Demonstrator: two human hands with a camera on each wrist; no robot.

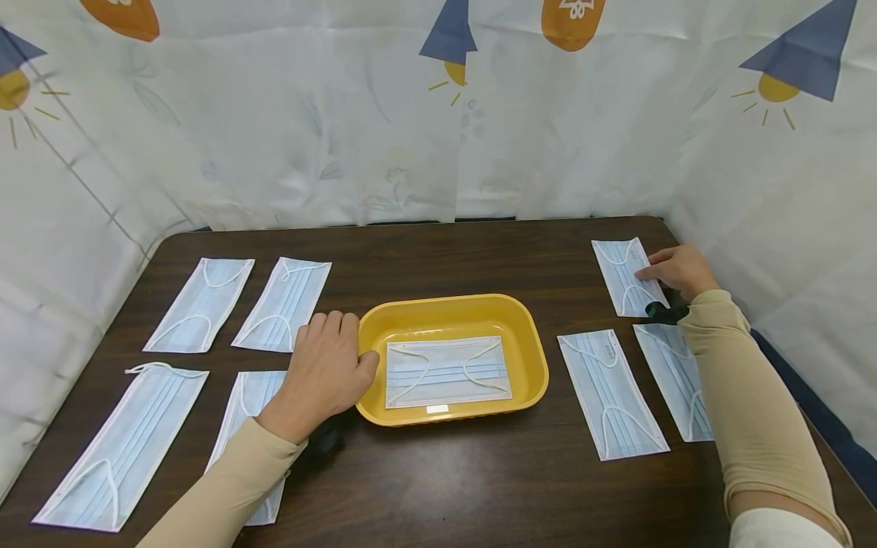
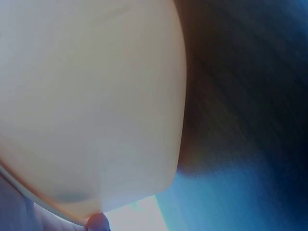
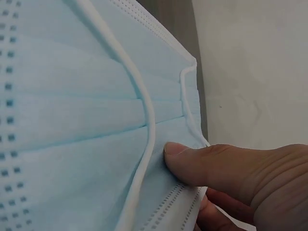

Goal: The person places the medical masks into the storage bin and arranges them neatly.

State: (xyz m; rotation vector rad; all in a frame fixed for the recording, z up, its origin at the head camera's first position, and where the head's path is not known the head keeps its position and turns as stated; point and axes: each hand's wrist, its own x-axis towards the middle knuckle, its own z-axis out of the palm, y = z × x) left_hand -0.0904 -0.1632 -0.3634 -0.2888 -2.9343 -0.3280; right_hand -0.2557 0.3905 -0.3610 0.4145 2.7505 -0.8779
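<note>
At the left end of a yellow tray (image 1: 445, 307), my left hand (image 1: 325, 369) grips the rim, thumb toward the inside. The tray's pale outer wall (image 2: 96, 106) fills much of the left wrist view, with a fingertip at the bottom. One light blue face mask (image 1: 448, 371) with white ear loops lies flat inside the tray. Over at the far right, my right hand (image 1: 685, 270) pinches the edge of another face mask (image 1: 620, 266). The right wrist view shows the thumb (image 3: 192, 163) on top of this mask, with fingers partly hidden beneath its edge.
Two more masks lie nearer on the right, one (image 1: 613, 396) beside the other (image 1: 674, 377), partly covered by the right sleeve. Several masks (image 1: 126, 445) lie on the left, one under the left forearm. A white patterned curtain (image 1: 384, 137) stands behind the brown table (image 1: 445, 487).
</note>
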